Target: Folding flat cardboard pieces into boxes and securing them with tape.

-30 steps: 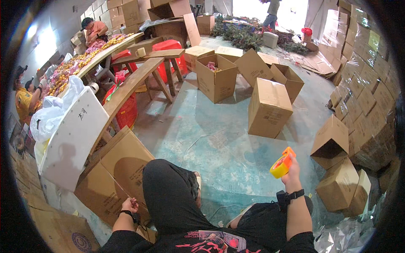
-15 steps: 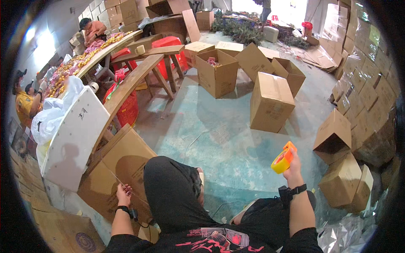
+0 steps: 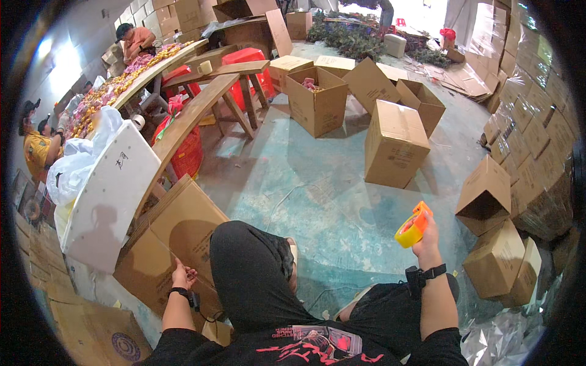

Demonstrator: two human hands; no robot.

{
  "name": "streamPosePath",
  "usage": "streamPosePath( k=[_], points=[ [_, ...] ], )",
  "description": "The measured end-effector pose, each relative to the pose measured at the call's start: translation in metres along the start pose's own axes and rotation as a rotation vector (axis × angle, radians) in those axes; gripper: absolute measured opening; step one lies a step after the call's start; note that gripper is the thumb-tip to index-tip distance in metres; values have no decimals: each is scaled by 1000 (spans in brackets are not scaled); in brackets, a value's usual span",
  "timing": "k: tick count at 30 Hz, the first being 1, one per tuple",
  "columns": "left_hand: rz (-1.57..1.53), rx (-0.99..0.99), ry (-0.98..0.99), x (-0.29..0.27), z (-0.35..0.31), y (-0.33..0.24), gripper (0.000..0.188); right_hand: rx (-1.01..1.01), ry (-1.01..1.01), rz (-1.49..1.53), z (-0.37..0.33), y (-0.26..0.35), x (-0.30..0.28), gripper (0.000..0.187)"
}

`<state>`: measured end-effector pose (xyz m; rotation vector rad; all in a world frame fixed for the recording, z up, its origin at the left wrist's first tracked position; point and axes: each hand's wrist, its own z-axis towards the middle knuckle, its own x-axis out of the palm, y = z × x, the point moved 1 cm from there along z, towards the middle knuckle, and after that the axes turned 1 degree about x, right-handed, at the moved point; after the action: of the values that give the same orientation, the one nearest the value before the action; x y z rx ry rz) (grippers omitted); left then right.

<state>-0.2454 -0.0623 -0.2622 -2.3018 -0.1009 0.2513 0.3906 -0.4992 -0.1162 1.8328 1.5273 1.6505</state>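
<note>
Gripping the tape dispenser (image 3: 413,224) tight in our right hand (image 3: 425,239), left hand (image 3: 181,277) pinching the flat cardboard (image 3: 177,244); we'd keep that strip taut.

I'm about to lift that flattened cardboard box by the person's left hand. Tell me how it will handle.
The flattened cardboard box is probably light but floppy: a wide thin sheet leaning on the bench. It may bend along its creases. The left hand rests at its lower edge.

Right hand (image 3: 425,235) grips tape dispenser (image 3: 412,226); left hand (image 3: 181,278) touches flattened carton (image 3: 177,235)
</note>
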Motion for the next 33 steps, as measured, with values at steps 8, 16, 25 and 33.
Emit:
streamPosePath(
  k=[8, 16, 25, 33],
  points=[
    [89, -10, 60, -7, 9, -4, 67, -6, -20, 0, 1, -1, 3, 26],
    [116, -50, 16, -3, 9, -7, 71, -28, -76, 9, 1, -1, 1, 28],
    [212, -153, 17, 3, -2, -11, 67, -33, -26, 19, 14, -5, -16, 28],
    [279, -105, -2, 6, 5, -6, 64, -7, 35, 0, 4, -1, -7, 26]
  ],
)
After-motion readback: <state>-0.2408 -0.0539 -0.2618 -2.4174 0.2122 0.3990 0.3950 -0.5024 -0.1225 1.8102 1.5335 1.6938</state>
